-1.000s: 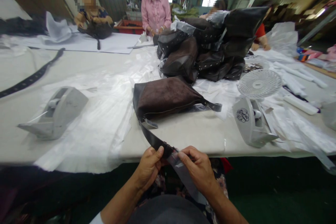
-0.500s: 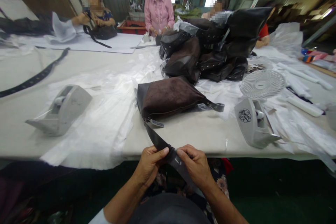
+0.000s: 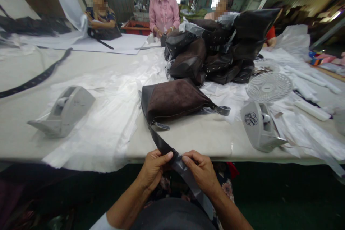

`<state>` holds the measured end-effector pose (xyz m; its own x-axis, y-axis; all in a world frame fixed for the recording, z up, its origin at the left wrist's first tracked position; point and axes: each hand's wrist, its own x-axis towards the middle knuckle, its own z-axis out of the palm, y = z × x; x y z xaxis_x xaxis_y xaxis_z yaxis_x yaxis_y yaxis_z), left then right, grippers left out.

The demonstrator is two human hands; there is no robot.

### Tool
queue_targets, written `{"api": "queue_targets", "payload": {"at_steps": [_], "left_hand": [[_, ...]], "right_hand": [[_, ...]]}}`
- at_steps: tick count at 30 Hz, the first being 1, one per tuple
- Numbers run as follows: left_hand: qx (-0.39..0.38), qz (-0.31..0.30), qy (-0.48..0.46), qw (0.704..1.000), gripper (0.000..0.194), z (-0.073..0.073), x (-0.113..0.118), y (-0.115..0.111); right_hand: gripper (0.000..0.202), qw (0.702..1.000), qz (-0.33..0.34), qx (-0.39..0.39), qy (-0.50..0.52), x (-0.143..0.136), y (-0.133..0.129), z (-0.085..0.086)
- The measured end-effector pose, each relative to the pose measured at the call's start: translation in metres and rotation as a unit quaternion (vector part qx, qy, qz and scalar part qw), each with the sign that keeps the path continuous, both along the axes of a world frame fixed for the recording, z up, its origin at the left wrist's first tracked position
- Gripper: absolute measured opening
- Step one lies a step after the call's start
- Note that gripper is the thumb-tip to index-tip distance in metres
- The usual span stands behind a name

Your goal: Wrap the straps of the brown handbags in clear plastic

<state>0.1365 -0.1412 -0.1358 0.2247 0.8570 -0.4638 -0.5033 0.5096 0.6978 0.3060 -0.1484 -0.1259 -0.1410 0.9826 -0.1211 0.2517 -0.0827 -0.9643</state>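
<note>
A brown suede bag (image 3: 178, 100) with dark leather ends lies on the table in front of me. Its dark strap (image 3: 159, 139) hangs over the table's front edge to my hands. My left hand (image 3: 155, 168) pinches the strap between thumb and fingers. Close beside it, my right hand (image 3: 198, 168) is closed on a clear plastic sleeve (image 3: 192, 183) that covers the lower part of the strap. A small tag (image 3: 162, 126) lies by the bag's lower left corner.
Grey tape dispensers stand left (image 3: 63, 111) and right (image 3: 261, 125), with a white fan (image 3: 269, 87) behind the right one. Dark bags (image 3: 188, 59) are piled behind the brown bag. White wrapping sheets (image 3: 107, 115) cover the table's left middle. Several people are across the table.
My right hand has shifted slightly, and more of the plastic sleeve shows below it. At the back left, a person's arm has drawn in and a white sheet stands higher.
</note>
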Motion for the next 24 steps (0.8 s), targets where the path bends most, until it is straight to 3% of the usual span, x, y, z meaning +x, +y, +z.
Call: {"api": "queue_targets", "payload": {"at_steps": [6, 8, 13, 17, 20, 24], "left_hand": [[-0.01, 0.006, 0.007, 1.0, 0.023, -0.0007, -0.0017, -0.0023], [-0.008, 0.014, 0.01, 1.0, 0.025, -0.0004, -0.0012, -0.0028], [0.0, 0.021, 0.004, 1.0, 0.026, 0.0006, 0.0005, -0.0035], [0.003, 0.025, 0.006, 1.0, 0.026, 0.0007, 0.001, -0.0048], [-0.001, 0.029, 0.001, 1.0, 0.024, 0.0008, 0.0005, -0.0054], [-0.005, 0.028, 0.002, 1.0, 0.025, 0.0013, -0.0009, -0.0058]], "right_hand": [[0.019, 0.999, -0.01, 0.026, -0.017, 0.0003, -0.002, -0.0034], [0.021, 0.996, -0.01, 0.08, -0.047, 0.0008, -0.0026, -0.0032], [0.021, 0.96, 0.071, 0.23, -0.147, 0.0008, -0.0006, 0.0014], [0.018, 0.936, 0.071, 0.292, -0.185, -0.0005, 0.0004, 0.0007], [0.016, 0.937, 0.061, 0.295, -0.174, -0.0013, -0.0006, -0.0005], [0.016, 0.955, 0.049, 0.241, -0.167, -0.0007, -0.0022, 0.0002]]}}
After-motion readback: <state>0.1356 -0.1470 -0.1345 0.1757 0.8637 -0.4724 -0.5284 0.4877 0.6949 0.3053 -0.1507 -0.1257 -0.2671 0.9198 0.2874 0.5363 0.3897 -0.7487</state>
